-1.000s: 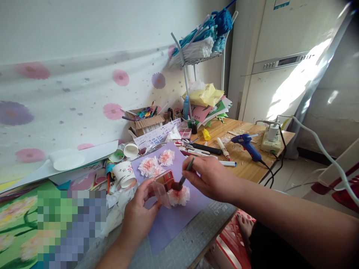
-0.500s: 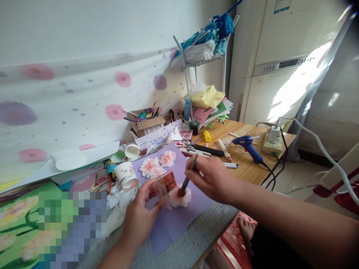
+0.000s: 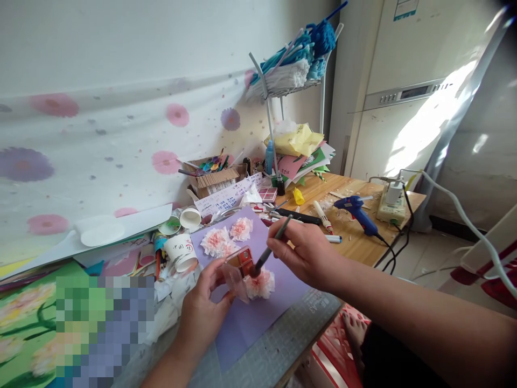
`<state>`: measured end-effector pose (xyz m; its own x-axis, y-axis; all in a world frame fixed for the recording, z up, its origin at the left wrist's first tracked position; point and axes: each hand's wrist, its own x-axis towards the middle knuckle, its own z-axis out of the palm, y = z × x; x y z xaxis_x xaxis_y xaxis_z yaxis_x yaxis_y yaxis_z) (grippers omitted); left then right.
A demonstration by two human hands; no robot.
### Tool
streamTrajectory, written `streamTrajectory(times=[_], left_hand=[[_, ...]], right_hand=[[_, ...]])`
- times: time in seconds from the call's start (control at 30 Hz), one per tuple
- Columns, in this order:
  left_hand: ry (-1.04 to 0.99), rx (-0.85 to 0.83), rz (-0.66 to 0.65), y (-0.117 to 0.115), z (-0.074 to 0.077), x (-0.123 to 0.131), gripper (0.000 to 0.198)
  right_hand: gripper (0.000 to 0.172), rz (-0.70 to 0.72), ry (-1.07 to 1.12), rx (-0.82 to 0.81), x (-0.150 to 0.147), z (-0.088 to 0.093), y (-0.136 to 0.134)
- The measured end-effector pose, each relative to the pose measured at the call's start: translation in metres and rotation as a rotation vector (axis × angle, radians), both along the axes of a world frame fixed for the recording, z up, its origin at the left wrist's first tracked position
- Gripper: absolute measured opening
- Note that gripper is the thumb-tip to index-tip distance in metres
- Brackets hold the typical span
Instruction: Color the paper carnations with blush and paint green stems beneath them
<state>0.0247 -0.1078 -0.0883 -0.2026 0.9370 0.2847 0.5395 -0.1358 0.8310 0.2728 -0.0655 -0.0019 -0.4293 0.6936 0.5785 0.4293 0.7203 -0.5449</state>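
My left hand (image 3: pixel 202 304) grips a small open powder compact (image 3: pixel 239 264) with a clear lid, held over a purple paper sheet (image 3: pixel 250 312). My right hand (image 3: pixel 301 250) pinches a dark-handled brush (image 3: pixel 269 249), whose tip rests in the compact's reddish pan. A pink-tinted tissue paper flower (image 3: pixel 260 284) lies on the purple sheet just below the compact. Two more tissue flowers (image 3: pixel 224 237) lie farther back on the same sheet.
A grey cutting mat (image 3: pixel 278 339) lies under the sheet. Paper cups (image 3: pixel 181 250), pens and a cardboard box of tools (image 3: pixel 212 175) crowd the back. A blue glue gun (image 3: pixel 357 210) and a power strip (image 3: pixel 390 207) sit on the wooden table (image 3: pixel 355 237) at the right.
The brush tip has lifted from the near flower's centre and gone back into the compact's pan. My left hand has kept the compact in place.
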Motion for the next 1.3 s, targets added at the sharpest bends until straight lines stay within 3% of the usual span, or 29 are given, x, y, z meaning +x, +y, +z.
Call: streamTrajectory(times=[0.2,0.37,0.53,0.67,0.83,1.03,1.3], left_hand=[[0.002,0.016,0.036,-0.0006,0.0045,0.0034,0.058],[-0.004,0.02,0.05,0.0004,0.0039,0.0035,0.058],[-0.018,0.032,0.044,0.0004,0.001,0.0026,0.057],[-0.012,0.04,0.05,-0.0005,-0.0014,0.0013,0.057],[0.012,0.04,0.051,-0.0005,-0.002,0.0016,0.057],[0.007,0.036,0.035,-0.0012,-0.0023,0.0012,0.053],[-0.133,0.081,0.12,0.003,0.0017,-0.0024,0.063]], right_hand=[[0.013,0.04,-0.101,-0.025,-0.0013,-0.0001,0.0005],[0.014,0.011,0.047,0.072,0.0,0.0007,0.0009],[0.014,0.056,-0.062,0.09,0.0009,-0.0005,0.001],[0.014,0.0,0.057,0.107,0.0032,-0.0003,0.002],[0.015,0.041,-0.06,0.027,0.0022,-0.0027,0.0026],[0.015,0.047,0.153,0.035,0.0039,-0.0035,0.0032],[0.012,0.055,0.017,-0.035,0.0027,-0.0068,0.0083]])
